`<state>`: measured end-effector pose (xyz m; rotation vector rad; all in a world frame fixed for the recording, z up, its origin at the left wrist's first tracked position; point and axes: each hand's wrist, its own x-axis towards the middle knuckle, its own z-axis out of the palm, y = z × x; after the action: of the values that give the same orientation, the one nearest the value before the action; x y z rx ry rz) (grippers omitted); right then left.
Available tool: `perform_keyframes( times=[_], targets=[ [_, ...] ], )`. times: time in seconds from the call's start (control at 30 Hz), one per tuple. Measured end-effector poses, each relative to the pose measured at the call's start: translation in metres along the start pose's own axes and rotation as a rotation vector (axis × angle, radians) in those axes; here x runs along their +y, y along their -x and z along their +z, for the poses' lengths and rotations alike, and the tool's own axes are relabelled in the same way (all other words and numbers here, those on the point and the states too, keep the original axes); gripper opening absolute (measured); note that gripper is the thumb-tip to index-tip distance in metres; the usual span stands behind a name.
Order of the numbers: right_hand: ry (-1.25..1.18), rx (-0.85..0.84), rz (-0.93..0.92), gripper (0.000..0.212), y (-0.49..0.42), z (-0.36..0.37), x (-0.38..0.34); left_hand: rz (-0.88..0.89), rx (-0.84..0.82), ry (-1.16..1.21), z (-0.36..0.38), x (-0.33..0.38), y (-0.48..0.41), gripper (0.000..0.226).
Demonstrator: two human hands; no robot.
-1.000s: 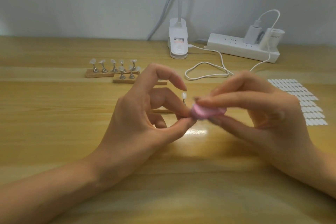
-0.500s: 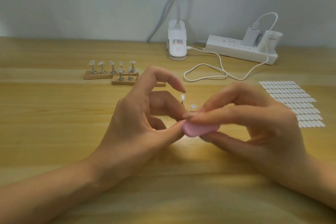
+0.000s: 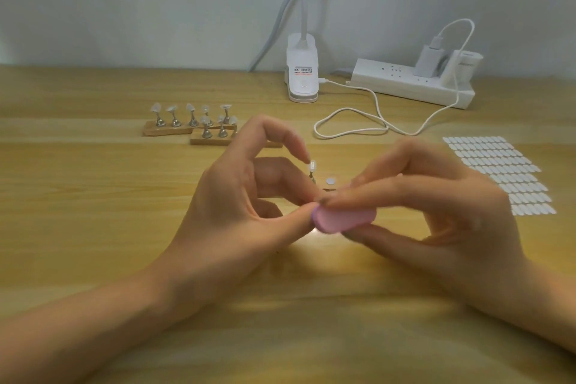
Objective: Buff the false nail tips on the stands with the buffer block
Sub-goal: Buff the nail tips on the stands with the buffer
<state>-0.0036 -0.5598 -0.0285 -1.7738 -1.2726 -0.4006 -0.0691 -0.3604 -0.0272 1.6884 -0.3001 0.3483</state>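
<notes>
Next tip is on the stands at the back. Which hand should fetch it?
Left: the stands sit beyond the left hand, while the right hand grips the buffer.

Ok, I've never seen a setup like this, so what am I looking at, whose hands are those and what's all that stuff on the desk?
No machine here: a person works bare-handed, filmed by a camera on their head looking down. The right hand holds a pink buffer block between fingers and thumb. The left hand pinches thumb and finger together at the block's end; whatever is between them is hidden. On the wooden desk behind: false nail tips on small metal stands, a sheet of white tabs, a clip lamp and a power strip.
</notes>
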Motion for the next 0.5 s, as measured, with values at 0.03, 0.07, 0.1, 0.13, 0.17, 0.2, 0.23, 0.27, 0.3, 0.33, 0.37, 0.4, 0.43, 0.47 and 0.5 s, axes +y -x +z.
perform_keyframes(
  times=[0.03,0.07,0.1,0.13,0.17,0.2,0.23,0.27,0.3,0.33,0.37,0.4,0.43,0.47,0.5],
  targets=[
    [0.000,0.015,0.013,0.023,0.0003,-0.0004,-0.0006,-0.007,-0.003,0.009,0.0001,-0.0002,-0.0004,0.036],
    [-0.008,0.030,0.031,0.024,0.0005,-0.0008,-0.0014,-0.013,-0.004,0.019,0.0000,-0.0002,-0.0005,0.037],
    [-0.015,0.033,0.036,0.024,0.0002,-0.0009,-0.0020,-0.014,-0.005,0.028,-0.0002,-0.0002,-0.0004,0.037],
    [-0.011,0.020,0.022,0.024,0.0004,-0.0002,-0.0030,-0.013,-0.009,0.037,0.0000,-0.0002,-0.0006,0.036],
    [0.001,-0.003,-0.003,0.023,0.0008,0.0010,-0.0038,-0.013,-0.011,0.046,0.0003,-0.0005,-0.0010,0.036],
    [0.011,-0.018,-0.019,0.023,0.0009,0.0019,-0.0044,-0.018,-0.008,0.058,0.0004,-0.0008,-0.0016,0.036],
    [0.011,-0.014,-0.014,0.023,0.0005,0.0020,-0.0047,-0.028,0.004,0.080,0.0003,-0.0010,-0.0024,0.036],
    [-0.001,0.000,0.004,0.022,-0.0002,0.0013,-0.0051,-0.039,0.018,0.108,-0.0003,-0.0011,-0.0030,0.037],
    [-0.016,0.012,0.016,0.022,-0.0008,0.0003,-0.0054,-0.046,0.029,0.132,-0.0009,-0.0012,-0.0035,0.038],
    [-0.022,0.010,0.016,0.022,-0.0010,0.0000,-0.0064,-0.053,0.030,0.144,-0.0013,-0.0011,-0.0040,0.038],
    [-0.023,-0.009,-0.003,0.022,0.0002,0.0005,-0.0079,-0.060,0.025,0.151,-0.0014,-0.0011,-0.0041,0.039],
    [-0.025,-0.040,-0.034,0.021,0.0018,0.0015,-0.0091,-0.065,0.018,0.158,-0.0013,-0.0011,-0.0037,0.039],
    [-0.030,-0.062,-0.058,0.020,0.0031,0.0020,-0.0095,-0.065,0.009,0.165,-0.0011,-0.0010,-0.0031,0.039],
    [-0.035,-0.061,-0.061,0.020,0.0031,0.0010,-0.0086,-0.058,0.002,0.166,-0.0009,-0.0010,-0.0026,0.039],
    [-0.038,-0.034,-0.044,0.021,0.0019,-0.0015,-0.0057,-0.051,-0.004,0.161,-0.0008,-0.0008,-0.0023,0.038]
  ],
)
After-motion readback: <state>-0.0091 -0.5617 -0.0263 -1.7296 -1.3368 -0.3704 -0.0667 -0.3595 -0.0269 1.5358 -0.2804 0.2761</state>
